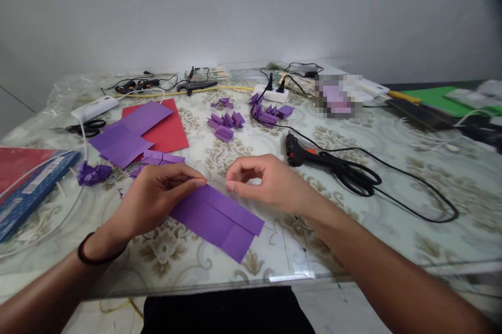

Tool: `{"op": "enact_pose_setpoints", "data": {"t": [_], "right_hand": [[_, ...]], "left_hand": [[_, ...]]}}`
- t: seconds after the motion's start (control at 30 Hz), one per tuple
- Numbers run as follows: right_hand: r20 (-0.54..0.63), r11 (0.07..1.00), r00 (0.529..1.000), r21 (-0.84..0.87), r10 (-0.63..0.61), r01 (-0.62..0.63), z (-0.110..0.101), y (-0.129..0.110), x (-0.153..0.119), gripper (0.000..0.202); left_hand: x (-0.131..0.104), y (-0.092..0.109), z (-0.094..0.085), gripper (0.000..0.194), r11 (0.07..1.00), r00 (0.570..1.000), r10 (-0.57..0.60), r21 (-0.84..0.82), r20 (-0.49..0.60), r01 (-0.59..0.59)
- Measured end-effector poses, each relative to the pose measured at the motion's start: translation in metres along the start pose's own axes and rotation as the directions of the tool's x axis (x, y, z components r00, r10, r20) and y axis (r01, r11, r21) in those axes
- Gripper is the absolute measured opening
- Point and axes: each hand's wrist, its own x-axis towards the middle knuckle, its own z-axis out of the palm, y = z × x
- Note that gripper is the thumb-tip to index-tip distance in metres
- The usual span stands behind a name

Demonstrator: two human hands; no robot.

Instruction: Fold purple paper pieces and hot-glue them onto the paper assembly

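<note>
My left hand [162, 193] is closed, with thumb and fingers pinching the upper left edge of a folded purple paper strip [219, 219]. A crease or folded edge runs along the strip, which slants down to the right above the table's front. My right hand [261, 180] hovers just off the strip's upper edge, its fingers curled and the thumb slightly apart from them, nothing visible between them. Behind my left hand lie more folded purple pieces [162, 158], partly hidden by it. A crumpled purple paper piece [93, 173] is left of that hand.
Purple sheets [125, 138] overlap a red sheet [176, 127]. Small folded purple pieces [225, 124] lie mid-table. A black glue gun [296, 151] with coiled cord is at right. A power strip [270, 93], pliers [192, 84] and scissors [88, 127] lie farther back.
</note>
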Motion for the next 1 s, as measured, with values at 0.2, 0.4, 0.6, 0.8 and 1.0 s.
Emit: {"op": "enact_pose_setpoints", "data": {"t": [0.2,0.4,0.6,0.8,1.0], "right_hand": [[0.007,1.000,1.000,0.008,0.011,-0.011,0.010,-0.001,0.001,0.014],[0.033,1.000,0.999,-0.006,-0.015,0.015,0.015,-0.001,-0.001,0.005],[0.007,0.999,0.999,0.003,-0.044,0.044,0.010,-0.003,-0.001,0.004],[-0.044,0.994,0.993,-0.028,-0.111,0.110,-0.011,-0.003,-0.002,0.005],[-0.272,0.981,0.942,-0.040,-0.195,0.191,-0.035,0.000,-0.005,0.010]], "left_hand": [[-0.003,0.001,0.007,0.015,0.999,0.999,0.042,0.007,-0.015,-0.042],[-0.004,0.002,0.010,0.014,0.995,0.984,0.040,0.084,0.173,-0.056],[-0.003,0.008,0.000,0.017,0.999,0.994,0.042,-0.013,0.106,-0.040],[0.000,0.012,-0.027,0.011,1.000,0.990,-0.002,-0.029,-0.141,-0.002],[0.003,0.010,-0.035,0.019,0.995,0.943,-0.095,-0.052,-0.320,0.083]]}}
